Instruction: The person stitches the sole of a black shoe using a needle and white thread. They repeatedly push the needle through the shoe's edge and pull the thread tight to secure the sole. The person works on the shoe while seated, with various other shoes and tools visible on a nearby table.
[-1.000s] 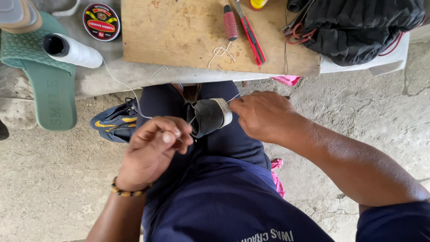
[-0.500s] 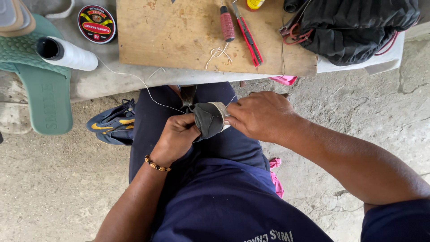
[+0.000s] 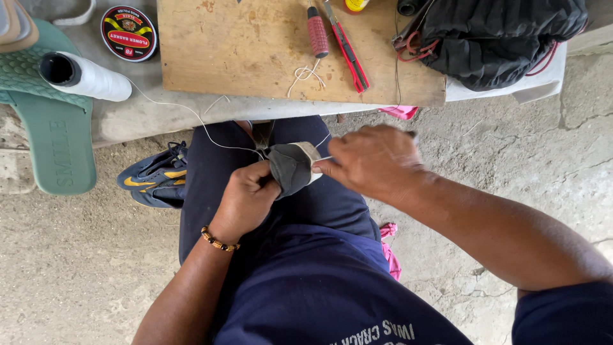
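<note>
From the head camera, the left hand (image 3: 246, 198) was clenched around a small dark grey fabric piece with a pale cream edge (image 3: 292, 167), holding it over the lap of the person's dark blue trousers (image 3: 211, 172), just in front of the near edge of the desk (image 3: 140, 115). The right hand (image 3: 370, 161) pinched the cream edge of that piece with the tips of its fingers (image 3: 322, 166), the rest of the hand curled above. A thin white thread (image 3: 191, 115) ran from the piece up over the desk's near edge to a white thread spool (image 3: 89, 76) lying on its side near the left end.

Half a second before, the left hand had gripped the piece from slightly lower and further left; it had since closed in tighter under it, while the right hand had stayed at the cream edge. A full second before, the left hand had been well apart from the piece, drawn down and left.

On the desk lay a bare wooden board (image 3: 242, 51), with a red-handled awl (image 3: 317, 32) and a red utility knife (image 3: 348, 51) near its right side, and a black bag (image 3: 504, 38) at the right end. A round black tin (image 3: 129, 32) sat left of the board, and a green rubber sandal (image 3: 45, 128) overhung the left end. A navy and yellow sneaker (image 3: 153, 182) rested on the concrete floor (image 3: 76, 268) below the desk's edge. The right forearm hid part of the floor.
</note>
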